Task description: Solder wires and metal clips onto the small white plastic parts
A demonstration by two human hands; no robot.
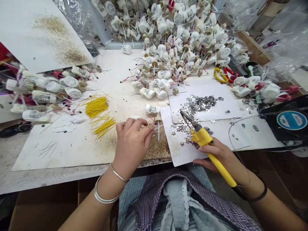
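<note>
My left hand [133,138] is closed in a pinch over the front middle of the table, its fingertips at the thin wires of a white plastic motor unit [151,109]. Part of those wires is hidden by the fingers. My right hand [220,152] grips a yellow-handled soldering iron [203,136]. Its dark tip points up and left, above small silver metal tabs [202,103] scattered on white sheets [178,154]. Left of my left hand lie cut yellow wires [96,107] in two bunches.
A big heap of white motor units [168,48] with red and black wires fills the back, spilling from a grey bin [103,32]. More units [48,86] lie at left. Yellow-and-red-handled pliers [221,75] and a black solder reel [288,120] with a blue label are at right.
</note>
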